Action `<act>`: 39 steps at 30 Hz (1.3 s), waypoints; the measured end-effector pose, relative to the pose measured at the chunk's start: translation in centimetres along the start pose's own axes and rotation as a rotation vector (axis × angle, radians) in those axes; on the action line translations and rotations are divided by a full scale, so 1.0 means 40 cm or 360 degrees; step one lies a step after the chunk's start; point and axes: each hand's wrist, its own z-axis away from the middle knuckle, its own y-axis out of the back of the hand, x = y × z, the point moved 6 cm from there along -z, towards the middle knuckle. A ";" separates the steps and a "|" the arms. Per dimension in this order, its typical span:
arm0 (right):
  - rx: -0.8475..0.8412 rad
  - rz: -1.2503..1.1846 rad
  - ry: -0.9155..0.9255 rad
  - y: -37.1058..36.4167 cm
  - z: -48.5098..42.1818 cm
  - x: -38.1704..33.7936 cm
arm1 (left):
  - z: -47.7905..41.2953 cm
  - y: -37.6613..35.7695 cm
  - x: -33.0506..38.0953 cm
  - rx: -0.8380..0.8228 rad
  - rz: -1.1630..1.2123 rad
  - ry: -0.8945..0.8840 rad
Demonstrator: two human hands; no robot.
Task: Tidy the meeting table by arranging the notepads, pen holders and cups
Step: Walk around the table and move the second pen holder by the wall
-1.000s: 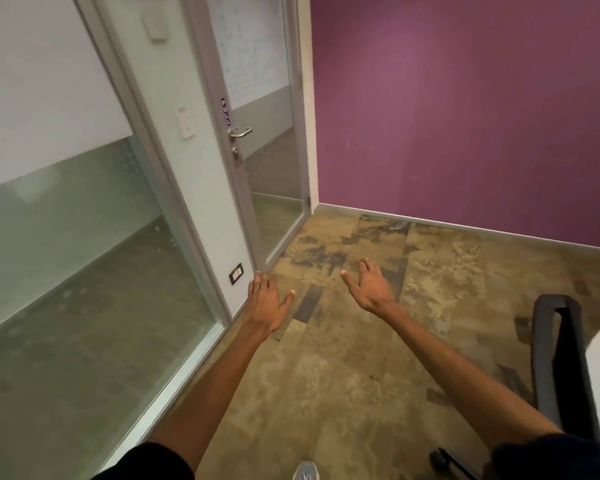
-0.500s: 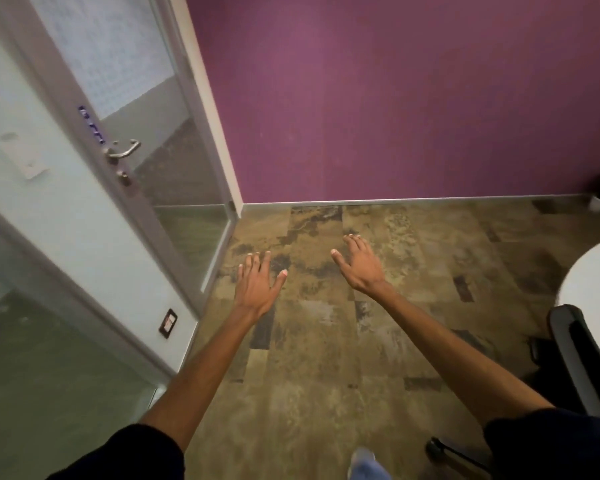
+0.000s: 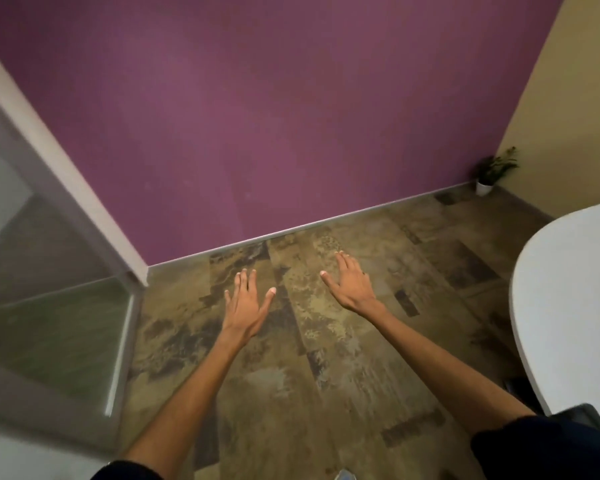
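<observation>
Nearest, two dark sleeves at the bottom edge give onto bare forearms stretched forward over the floor (image 3: 291, 393); the tip of a shoe (image 3: 343, 475) shows between them; a dark chair part (image 3: 584, 415) sits just beside the right sleeve. Farther out, the left hand (image 3: 245, 303) is spread flat, palm down, fingers straight and thumb out, holding nothing; the right hand (image 3: 350, 287) is likewise spread and touches nothing; both hang in the air above the floor, near each other but apart. At the right, the curved white edge of the tabletop (image 3: 575, 306) comes into view, well apart from either hand; none of the notepads, pen holders or cups shows on the slice that is visible, so where they lie cannot be told from here. By my reading the tidying has not begun; nothing is gripped, nothing arranged, and all the sorting is left; the first need is to face the tabletop. As for room: the floor ahead lies open; the tabletop's rounded rim and the chair close the right side; a glass partition (image 3: 49, 306) in a pale frame bounds the left; the purple wall (image 3: 274, 116) and its skirting end the way forward; in the far right corner a small potted plant (image 3: 489, 176) stands on the floor, out of any likely path.
</observation>
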 end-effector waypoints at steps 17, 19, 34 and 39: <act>0.0286 0.0051 -0.0612 0.230 -0.528 0.495 | -0.826 -0.246 0.471 -0.0281 -0.0013 -0.0636; 0.0345 0.0038 -0.0700 0.271 -0.588 0.559 | -0.940 -0.268 0.546 -0.0294 -0.0042 -0.0747; 0.0818 -0.0014 -0.1471 0.540 -0.538 1.089 | -1.261 -0.620 1.234 -0.0656 -0.0088 -0.1543; 0.0913 -0.0014 -0.1712 0.648 -0.478 1.319 | -1.244 -0.774 1.509 -0.0788 -0.0135 -0.1709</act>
